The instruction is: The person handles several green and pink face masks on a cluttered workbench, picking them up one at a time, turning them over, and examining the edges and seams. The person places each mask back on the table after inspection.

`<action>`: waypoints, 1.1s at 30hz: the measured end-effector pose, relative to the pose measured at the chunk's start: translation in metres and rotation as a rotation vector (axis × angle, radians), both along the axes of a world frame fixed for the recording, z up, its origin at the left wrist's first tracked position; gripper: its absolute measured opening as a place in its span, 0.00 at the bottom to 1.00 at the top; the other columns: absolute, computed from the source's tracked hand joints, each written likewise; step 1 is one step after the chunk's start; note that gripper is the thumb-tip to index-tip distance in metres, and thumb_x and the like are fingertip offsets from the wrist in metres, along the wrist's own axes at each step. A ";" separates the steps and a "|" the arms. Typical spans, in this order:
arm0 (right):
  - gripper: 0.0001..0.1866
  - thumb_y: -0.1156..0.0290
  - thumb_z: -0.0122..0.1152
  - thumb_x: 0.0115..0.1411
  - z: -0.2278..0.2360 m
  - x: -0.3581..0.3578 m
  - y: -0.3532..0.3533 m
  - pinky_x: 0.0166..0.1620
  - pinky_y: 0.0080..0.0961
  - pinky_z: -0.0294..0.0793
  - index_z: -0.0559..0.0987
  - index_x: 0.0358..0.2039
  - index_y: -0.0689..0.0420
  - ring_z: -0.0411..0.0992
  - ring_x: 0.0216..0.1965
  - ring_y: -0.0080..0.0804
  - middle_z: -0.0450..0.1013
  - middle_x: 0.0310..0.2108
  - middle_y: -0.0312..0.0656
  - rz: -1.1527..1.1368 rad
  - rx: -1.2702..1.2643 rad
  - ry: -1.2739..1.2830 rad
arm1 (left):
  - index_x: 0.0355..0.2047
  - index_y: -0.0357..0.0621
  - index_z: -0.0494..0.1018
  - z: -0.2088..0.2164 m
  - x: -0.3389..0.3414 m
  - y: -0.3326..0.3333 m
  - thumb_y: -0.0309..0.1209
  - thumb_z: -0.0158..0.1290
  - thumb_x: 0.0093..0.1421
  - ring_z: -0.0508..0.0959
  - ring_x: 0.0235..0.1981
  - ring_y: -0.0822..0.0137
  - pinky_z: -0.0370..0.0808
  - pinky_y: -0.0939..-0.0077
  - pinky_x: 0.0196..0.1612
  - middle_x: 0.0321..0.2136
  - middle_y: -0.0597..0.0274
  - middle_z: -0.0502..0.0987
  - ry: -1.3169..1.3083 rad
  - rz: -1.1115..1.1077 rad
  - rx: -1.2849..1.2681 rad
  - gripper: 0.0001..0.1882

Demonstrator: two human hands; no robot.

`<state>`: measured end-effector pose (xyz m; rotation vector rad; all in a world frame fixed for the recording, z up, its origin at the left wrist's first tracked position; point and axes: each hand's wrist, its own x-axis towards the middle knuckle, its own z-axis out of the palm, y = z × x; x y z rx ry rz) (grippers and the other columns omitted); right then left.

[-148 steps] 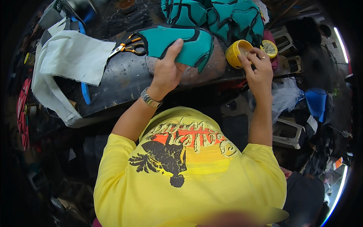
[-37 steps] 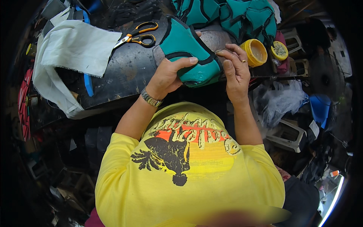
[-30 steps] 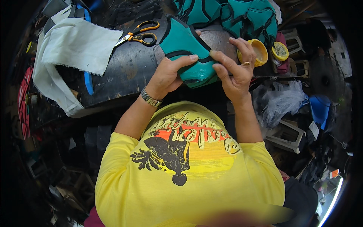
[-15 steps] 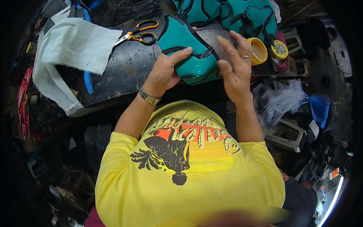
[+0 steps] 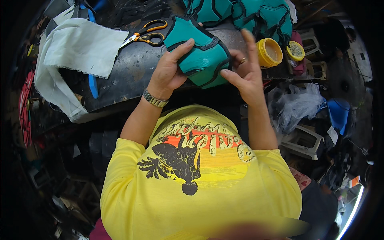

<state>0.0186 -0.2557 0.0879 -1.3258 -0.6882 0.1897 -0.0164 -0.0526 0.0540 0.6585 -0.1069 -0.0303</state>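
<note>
A teal shoe upper (image 5: 208, 63) with black edging is held up over the near edge of the dark table, its lower part shiny. My left hand (image 5: 170, 72) is closed on its left side, thumb on top and the other fingers hidden underneath. At its right edge, my right hand (image 5: 249, 74) pinches the piece between the thumb and bent fingers, while the index finger points up and away, slightly blurred. An open yellow jar (image 5: 270, 53) of pale glue-like stuff stands just right of that hand.
Scissors (image 5: 149, 35) with black and orange handles lie left of the upper, beside white cloth (image 5: 82, 48) draped over the table (image 5: 128, 68). More teal uppers (image 5: 262, 20) are piled at the back. A yellow lid-like dish (image 5: 296, 51) and clear plastic (image 5: 298, 106) are at the right.
My right hand has come in from beside the upper to its right edge, its fingers bending onto it. My left hand has shifted slightly left, and the upper has tilted.
</note>
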 end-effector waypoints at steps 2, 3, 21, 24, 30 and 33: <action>0.49 0.84 0.65 0.54 -0.007 -0.003 0.004 0.57 0.28 0.68 0.51 0.72 0.52 0.70 0.54 0.29 0.71 0.52 0.44 -0.001 0.063 0.173 | 0.64 0.42 0.63 -0.003 -0.003 0.004 0.33 0.57 0.64 0.75 0.57 0.61 0.75 0.61 0.58 0.57 0.55 0.73 0.067 -0.088 -0.150 0.29; 0.48 0.86 0.64 0.53 -0.010 -0.005 0.004 0.56 0.26 0.69 0.52 0.72 0.52 0.71 0.52 0.28 0.73 0.49 0.43 -0.022 0.099 0.216 | 0.61 0.41 0.65 -0.005 -0.005 0.004 0.32 0.60 0.62 0.76 0.56 0.61 0.76 0.62 0.56 0.55 0.56 0.75 0.060 -0.128 -0.206 0.29; 0.34 0.84 0.60 0.59 -0.013 0.008 0.002 0.43 0.15 0.71 0.64 0.66 0.56 0.72 0.37 0.18 0.76 0.33 0.35 -0.263 0.174 0.209 | 0.53 0.38 0.72 -0.013 -0.015 -0.012 0.23 0.60 0.60 0.79 0.44 0.73 0.80 0.73 0.48 0.46 0.62 0.80 -0.016 -0.056 0.308 0.21; 0.33 0.84 0.59 0.59 -0.010 0.008 0.002 0.41 0.14 0.71 0.64 0.65 0.57 0.72 0.36 0.19 0.76 0.31 0.36 -0.252 0.128 0.112 | 0.54 0.37 0.70 -0.011 -0.016 -0.012 0.22 0.59 0.60 0.80 0.44 0.71 0.80 0.72 0.48 0.46 0.61 0.79 0.007 -0.089 0.253 0.21; 0.31 0.85 0.56 0.61 -0.009 0.002 0.007 0.44 0.19 0.73 0.63 0.64 0.58 0.75 0.39 0.24 0.77 0.33 0.39 -0.316 0.105 -0.034 | 0.56 0.37 0.68 -0.006 -0.020 -0.018 0.22 0.56 0.60 0.81 0.45 0.67 0.81 0.68 0.48 0.47 0.58 0.78 0.063 -0.118 0.116 0.22; 0.27 0.80 0.56 0.65 -0.010 0.002 0.005 0.47 0.18 0.73 0.63 0.64 0.59 0.72 0.37 0.21 0.76 0.33 0.38 -0.331 0.156 0.006 | 0.56 0.38 0.67 -0.004 -0.021 -0.018 0.23 0.55 0.60 0.81 0.45 0.66 0.81 0.67 0.48 0.48 0.57 0.78 0.069 -0.097 0.112 0.23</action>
